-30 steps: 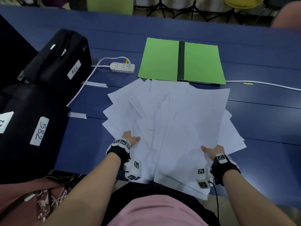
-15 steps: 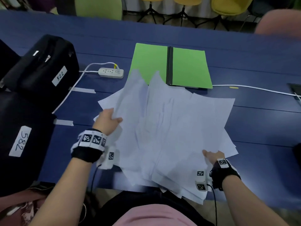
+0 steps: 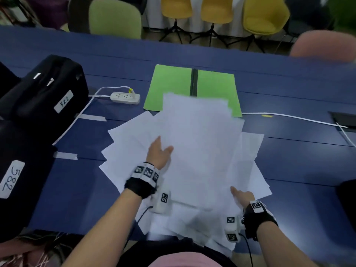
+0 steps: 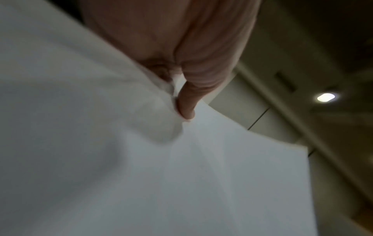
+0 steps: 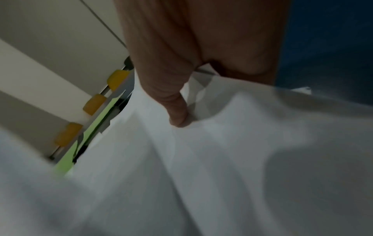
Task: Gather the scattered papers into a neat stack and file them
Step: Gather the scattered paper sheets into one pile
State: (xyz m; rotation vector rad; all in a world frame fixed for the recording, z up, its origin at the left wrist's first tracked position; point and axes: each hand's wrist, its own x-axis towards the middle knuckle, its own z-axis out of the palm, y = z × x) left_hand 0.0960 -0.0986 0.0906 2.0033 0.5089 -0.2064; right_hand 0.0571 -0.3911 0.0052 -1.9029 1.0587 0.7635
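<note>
A bundle of white papers (image 3: 198,143) is lifted and tilted above the blue table (image 3: 298,160). My left hand (image 3: 159,153) grips its left edge, thumb on top; in the left wrist view the thumb (image 4: 186,110) pinches the sheets (image 4: 181,175). My right hand (image 3: 240,195) grips the bundle's lower right edge, and the right wrist view shows its thumb (image 5: 177,111) pressed onto the paper (image 5: 201,175). More loose sheets (image 3: 127,139) lie fanned on the table under and left of the bundle. An open green folder (image 3: 215,87) lies just beyond, partly hidden by the raised sheets.
Two black bags (image 3: 44,93) with number labels stand at the left. A white power strip (image 3: 125,97) and its cable lie left of the folder; another white cable (image 3: 289,117) runs to the right. Chairs (image 3: 265,14) line the far side.
My left hand has risen and swung right with a bunch of sheets, bringing them over the middle of the pile. The right hand has stayed at the lower right edge.
</note>
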